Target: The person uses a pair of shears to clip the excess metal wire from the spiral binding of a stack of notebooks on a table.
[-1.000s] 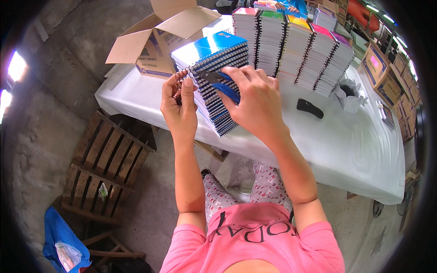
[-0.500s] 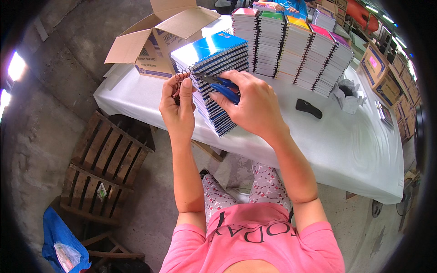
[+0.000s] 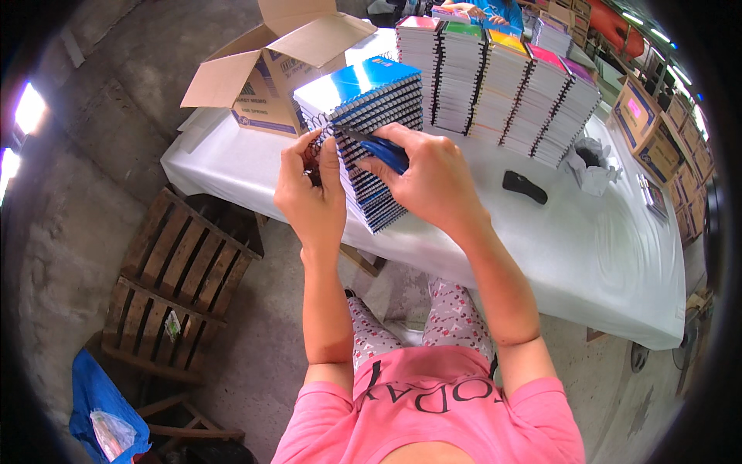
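Observation:
A tall stack of blue-covered spiral notebooks (image 3: 352,85) stands near the table's front edge, dark wire bindings facing me. My right hand (image 3: 439,179) is wrapped round blue-handled pliers (image 3: 393,155). Their dark jaws point left, at the corner of the stack near its top. There my left hand (image 3: 315,193) is closed, thumb and fingers pinching a bunch of thin dark wire coils (image 3: 313,155). Loose loops of the wire stick up beside the plier tips. Whether the jaws grip a wire is too small to tell.
An open cardboard box (image 3: 270,85) stands behind the stack, at left. Several notebook stacks (image 3: 502,93) with coloured covers line the table's (image 3: 587,255) far side. A black object (image 3: 525,186) lies at right, near crumpled white wrapping (image 3: 591,166). A person in blue (image 3: 495,11) sits beyond.
My left hand has shifted slightly right and down, still pinching the coils. The plier handles look closer together, and the jaws stay at the same corner of the stack.

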Motion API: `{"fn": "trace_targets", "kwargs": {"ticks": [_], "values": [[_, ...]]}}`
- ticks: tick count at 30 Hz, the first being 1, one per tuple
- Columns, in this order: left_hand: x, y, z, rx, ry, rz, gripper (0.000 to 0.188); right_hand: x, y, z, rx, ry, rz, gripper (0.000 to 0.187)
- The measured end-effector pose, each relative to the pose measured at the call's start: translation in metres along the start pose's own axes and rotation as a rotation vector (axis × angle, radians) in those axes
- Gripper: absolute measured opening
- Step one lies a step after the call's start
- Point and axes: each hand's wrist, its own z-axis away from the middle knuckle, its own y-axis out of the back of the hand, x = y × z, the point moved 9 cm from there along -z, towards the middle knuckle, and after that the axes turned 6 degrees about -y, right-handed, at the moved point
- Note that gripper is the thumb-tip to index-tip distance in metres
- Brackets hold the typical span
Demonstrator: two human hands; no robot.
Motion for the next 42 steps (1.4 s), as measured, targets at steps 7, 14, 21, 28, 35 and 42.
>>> {"fn": "trace_targets", "kwargs": {"ticks": [7,14,21,28,35,42], "values": [[-0.013,0.001,0.003,0.029,0.188,0.05,0.023,-0.002,-0.001,0.003,0.02,-0.002,0.074,0.036],[0.02,0.014,0.006,0.135,-0.112,-0.094,0.019,-0.004,0.004,0.007,0.094,0.076,0.218,0.041],[-0.073,-0.025,0.04,0.256,1.018,1.638,0.013,-0.002,0.015,0.011,0.094,0.134,0.108,0.043],[-0.078,-0.022,0.024,0.106,0.869,1.56,0.021,-0.009,0.018,0.006,0.15,0.103,0.197,0.042],[-0.024,-0.016,-0.013,-0.245,0.356,0.461,0.036,-0.008,0.017,0.003,0.148,0.081,0.272,0.043],[-0.024,-0.022,-0.02,-0.316,0.289,0.392,0.026,-0.011,0.013,0.002,0.129,0.076,0.285,0.043]]}}
